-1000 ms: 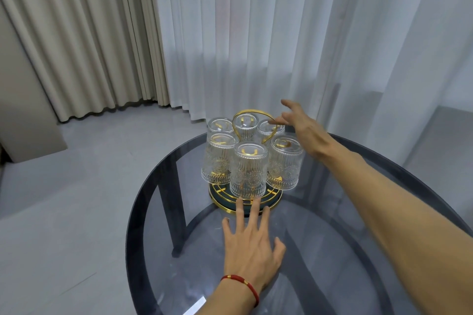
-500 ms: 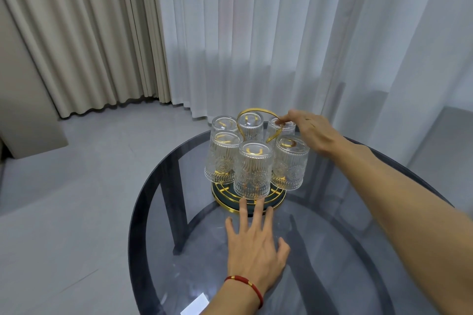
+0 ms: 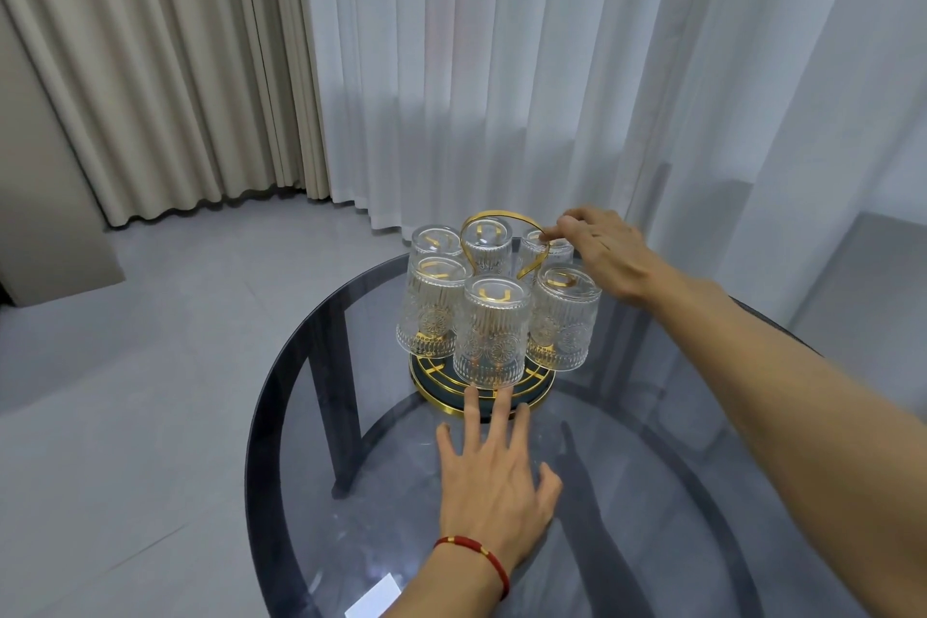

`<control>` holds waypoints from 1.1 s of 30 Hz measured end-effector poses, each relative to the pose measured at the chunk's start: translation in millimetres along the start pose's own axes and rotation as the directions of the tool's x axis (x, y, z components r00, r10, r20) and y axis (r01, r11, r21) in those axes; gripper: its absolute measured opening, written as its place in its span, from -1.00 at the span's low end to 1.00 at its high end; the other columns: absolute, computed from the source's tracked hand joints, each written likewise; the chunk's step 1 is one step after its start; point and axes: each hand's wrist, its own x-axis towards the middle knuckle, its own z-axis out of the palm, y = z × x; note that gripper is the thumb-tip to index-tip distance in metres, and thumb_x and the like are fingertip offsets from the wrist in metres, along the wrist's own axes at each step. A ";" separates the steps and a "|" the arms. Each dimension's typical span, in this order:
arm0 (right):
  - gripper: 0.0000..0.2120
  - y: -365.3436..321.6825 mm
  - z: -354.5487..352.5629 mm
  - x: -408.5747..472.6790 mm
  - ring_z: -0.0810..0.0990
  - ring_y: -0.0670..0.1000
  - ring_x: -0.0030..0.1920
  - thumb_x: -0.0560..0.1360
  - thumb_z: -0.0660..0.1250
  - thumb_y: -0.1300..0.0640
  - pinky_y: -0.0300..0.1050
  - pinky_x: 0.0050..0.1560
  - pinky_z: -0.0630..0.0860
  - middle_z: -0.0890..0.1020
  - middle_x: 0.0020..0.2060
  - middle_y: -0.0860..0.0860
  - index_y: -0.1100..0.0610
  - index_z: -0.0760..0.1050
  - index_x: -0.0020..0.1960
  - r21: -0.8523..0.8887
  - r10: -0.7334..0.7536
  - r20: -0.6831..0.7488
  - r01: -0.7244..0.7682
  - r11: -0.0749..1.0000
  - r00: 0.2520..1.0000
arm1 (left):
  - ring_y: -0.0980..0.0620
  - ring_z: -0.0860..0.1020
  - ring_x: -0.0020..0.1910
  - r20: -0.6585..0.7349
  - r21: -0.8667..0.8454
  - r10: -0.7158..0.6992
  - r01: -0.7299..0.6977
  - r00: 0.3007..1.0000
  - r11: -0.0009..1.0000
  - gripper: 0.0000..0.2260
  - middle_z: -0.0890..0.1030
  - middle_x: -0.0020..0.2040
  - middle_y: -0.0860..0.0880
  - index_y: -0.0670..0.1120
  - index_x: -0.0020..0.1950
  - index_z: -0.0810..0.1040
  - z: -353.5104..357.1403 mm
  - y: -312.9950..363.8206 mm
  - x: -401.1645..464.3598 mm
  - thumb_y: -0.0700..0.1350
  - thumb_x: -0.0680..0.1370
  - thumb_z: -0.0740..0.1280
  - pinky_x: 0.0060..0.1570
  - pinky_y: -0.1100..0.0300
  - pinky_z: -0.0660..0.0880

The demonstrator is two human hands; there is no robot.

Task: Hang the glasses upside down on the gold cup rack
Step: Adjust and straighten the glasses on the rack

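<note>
The gold cup rack (image 3: 531,395) stands near the far edge of a round smoked-glass table (image 3: 652,492). Several clear ribbed glasses hang upside down around it; the nearest glass (image 3: 490,331) is at the front. The rack's gold loop handle (image 3: 501,219) rises in the middle. My right hand (image 3: 604,250) pinches the right side of this handle, fingers closed on it. My left hand (image 3: 494,477), with a red string bracelet at the wrist, lies flat on the table, fingers spread, fingertips touching the rack's dark round base.
White sheer curtains (image 3: 552,65) hang right behind the table, beige drapes (image 3: 165,65) to the left. Grey tiled floor (image 3: 150,366) lies left of the table. A small white card (image 3: 373,602) lies on the glass near my left wrist.
My right hand came down from open fingers near the handle and closed on the handle's right side. My left hand stayed flat against the base.
</note>
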 end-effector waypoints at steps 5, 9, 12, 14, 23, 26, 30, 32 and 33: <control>-0.39 1.1 0.0 -2.1 0.42 0.07 0.36 0.70 -0.20 -0.13 0.30 0.45 0.24 0.52 0.38 0.04 -0.06 0.62 0.31 0.041 0.007 -0.002 -0.007 0.999 1.000 | -0.18 -0.22 0.60 0.012 0.008 -0.004 0.004 1.000 1.000 -0.37 -0.06 0.66 0.02 0.08 0.60 0.08 -0.2 -0.2 0.0 0.24 0.55 -0.02 0.48 -0.36 -0.04; -0.48 0.5 3.3 -2.9 0.41 0.05 0.33 0.71 -0.11 -0.13 0.29 0.45 0.27 0.49 0.30 0.00 -0.10 0.63 0.17 0.153 0.045 -0.030 -0.039 0.988 0.999 | -0.18 -0.23 0.60 0.018 0.007 -0.002 0.002 1.000 1.000 -0.37 -0.06 0.66 0.02 0.08 0.60 0.07 -1.5 -0.1 0.0 0.24 0.55 -0.02 0.48 -0.36 -0.04; -0.43 0.8 4.6 -3.4 0.38 0.07 0.39 0.70 -0.12 -0.17 0.30 0.49 0.24 0.47 0.33 0.01 -0.05 0.65 0.24 0.202 0.071 -0.026 -0.064 0.977 0.997 | -0.18 -0.22 0.60 0.012 -0.003 0.001 -0.001 1.000 1.000 -0.38 -0.04 0.66 0.02 0.07 0.60 0.09 -2.6 0.1 -0.6 0.23 0.54 -0.01 0.47 -0.36 -0.03; -0.42 0.1 4.8 -2.4 0.40 0.09 0.40 0.69 -0.12 -0.19 0.30 0.49 0.24 0.48 0.39 0.06 -0.04 0.63 0.28 0.251 0.092 -0.032 -0.081 0.965 0.995 | -0.18 -0.21 0.60 0.005 -0.012 0.000 0.000 1.000 1.000 -0.38 -0.03 0.66 0.02 0.07 0.59 0.11 -3.1 0.1 -1.3 0.22 0.54 0.00 0.48 -0.36 -0.03; -0.44 -34.3 4.1 13.7 0.54 0.02 0.30 0.68 -0.06 -0.17 0.12 0.30 0.30 0.71 0.17 0.00 0.08 0.59 0.32 0.672 0.209 -0.076 -0.105 0.733 0.975 | -0.18 -0.23 0.60 0.001 -0.003 -0.004 0.004 1.000 1.000 -0.38 -0.04 0.66 0.02 0.07 0.59 0.09 -2.9 1.0 -1.0 0.22 0.54 0.00 0.48 -0.35 -0.05; -0.41 -57.3 4.7 24.3 0.63 -0.03 0.19 0.60 -0.01 -0.24 -0.08 0.18 0.40 0.74 0.09 0.02 0.08 0.64 0.23 0.666 0.094 -0.038 -0.045 0.745 0.995 | -0.18 -0.22 0.60 -0.012 -0.015 -0.002 0.002 1.000 1.000 -0.39 -0.03 0.66 0.02 0.07 0.58 0.11 -3.2 1.1 -1.3 0.21 0.54 0.02 0.48 -0.35 -0.05; -0.26 -74.0 9.8 39.7 0.61 0.09 0.18 0.52 -0.09 -0.35 0.06 0.22 0.40 0.70 0.16 0.05 0.08 0.71 0.07 0.404 0.040 0.076 -0.068 0.912 0.996 | -0.19 -0.18 0.60 -0.029 -0.019 0.000 -0.001 1.000 1.000 -0.39 0.01 0.65 0.01 0.06 0.57 0.17 -3.8 1.1 -2.3 0.20 0.53 0.05 0.47 -0.36 -0.01; -0.21 -75.5 11.4 45.9 0.59 0.15 0.19 0.48 -0.12 -0.42 0.13 0.26 0.39 0.68 0.20 0.10 0.09 0.71 0.01 0.324 0.075 0.120 -0.111 0.940 0.990 | -0.20 -0.17 0.60 -0.033 -0.021 0.002 -0.003 0.999 1.000 -0.39 0.03 0.65 0.00 0.05 0.57 0.18 -3.8 1.1 -2.3 0.20 0.53 0.06 0.46 -0.37 0.01; -0.19 -75.4 12.2 48.7 0.59 0.16 0.19 0.46 -0.13 -0.45 0.13 0.26 0.38 0.68 0.22 0.11 0.08 0.70 -0.01 0.306 0.092 0.144 -0.132 0.943 0.985 | -0.21 -0.16 0.60 -0.035 -0.022 0.002 -0.003 0.999 1.000 -0.39 0.04 0.65 0.00 0.05 0.57 0.19 -3.7 0.8 -2.1 0.20 0.53 0.06 0.45 -0.37 0.02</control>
